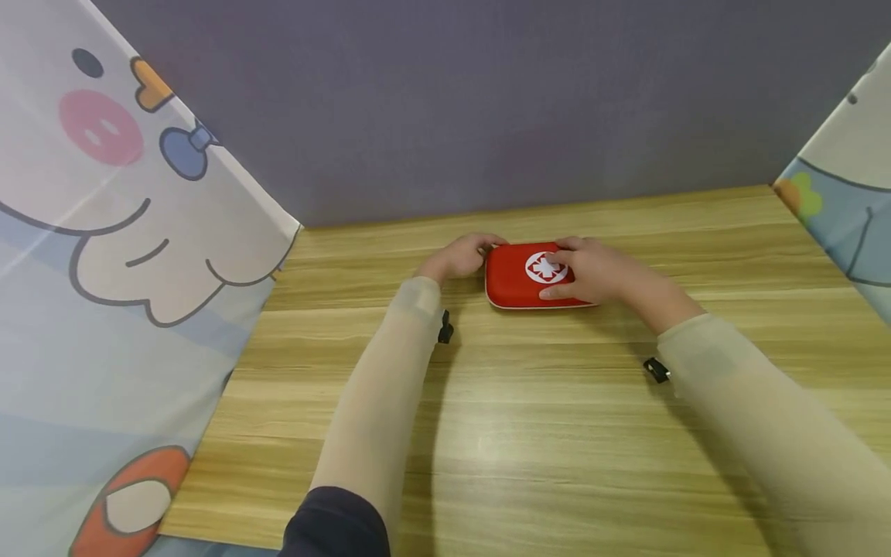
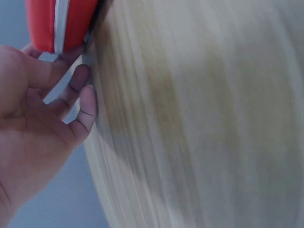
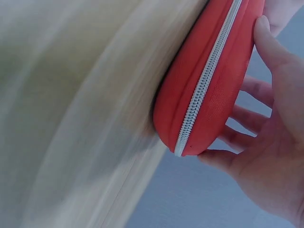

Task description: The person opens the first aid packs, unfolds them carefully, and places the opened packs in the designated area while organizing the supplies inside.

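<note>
A red zipped first-aid case (image 1: 508, 278) with a white emblem on its lid lies flat near the back of the wooden table. My right hand (image 1: 592, 271) grips it from the right, fingers spread over the lid and thumb at the near side. In the right wrist view, the silver zipper (image 3: 202, 88) runs closed along the visible side. At the back left corner, my left hand (image 1: 462, 255) holds the case's edge with bent fingers. The left wrist view has the thumb and fingertips close against the case's end (image 2: 71, 28); what lies between the tips is hidden.
The wooden table (image 1: 529, 433) extends in front and to both sides of the case. A grey panel (image 1: 487, 108) stands behind its back edge. Cartoon-print cloth (image 1: 153, 255) hangs on the left and more on the right. Small black clips (image 1: 656, 370) sit by both wrists.
</note>
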Demonstrator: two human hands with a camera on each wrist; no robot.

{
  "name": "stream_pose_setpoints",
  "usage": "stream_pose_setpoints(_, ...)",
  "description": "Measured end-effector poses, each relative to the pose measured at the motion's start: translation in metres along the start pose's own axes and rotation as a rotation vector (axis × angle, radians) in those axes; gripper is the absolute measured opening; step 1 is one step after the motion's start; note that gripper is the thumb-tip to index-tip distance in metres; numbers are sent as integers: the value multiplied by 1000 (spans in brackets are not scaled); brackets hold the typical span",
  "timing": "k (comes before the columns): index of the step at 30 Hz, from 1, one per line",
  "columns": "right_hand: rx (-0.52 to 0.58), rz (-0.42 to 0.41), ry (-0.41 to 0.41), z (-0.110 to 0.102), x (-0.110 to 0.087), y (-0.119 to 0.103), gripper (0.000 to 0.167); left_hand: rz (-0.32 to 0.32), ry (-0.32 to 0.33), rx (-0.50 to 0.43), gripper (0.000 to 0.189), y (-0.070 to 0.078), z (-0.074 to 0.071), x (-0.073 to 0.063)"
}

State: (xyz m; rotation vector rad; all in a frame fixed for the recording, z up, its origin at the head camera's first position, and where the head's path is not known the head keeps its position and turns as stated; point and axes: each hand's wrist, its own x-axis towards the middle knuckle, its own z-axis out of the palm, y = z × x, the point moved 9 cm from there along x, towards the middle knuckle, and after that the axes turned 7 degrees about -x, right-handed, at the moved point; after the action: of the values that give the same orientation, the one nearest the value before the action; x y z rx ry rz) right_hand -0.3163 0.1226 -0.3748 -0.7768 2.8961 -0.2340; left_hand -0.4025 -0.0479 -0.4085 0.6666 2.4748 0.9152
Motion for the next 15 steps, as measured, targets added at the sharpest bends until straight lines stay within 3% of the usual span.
stream_pose_setpoints(5,-13,-27,22,2,-16,-8,74,-17,-38,-12,46,-1,5,-3)
stream_pose_setpoints(10,1,-20,17,4,-28,-15,76,-30,-29,-10,30,-2,5,-7)
stream_pose_setpoints(15,-25,-15,1,6,-34,-21,77,-5,-9,59,24,-2,4,-9)
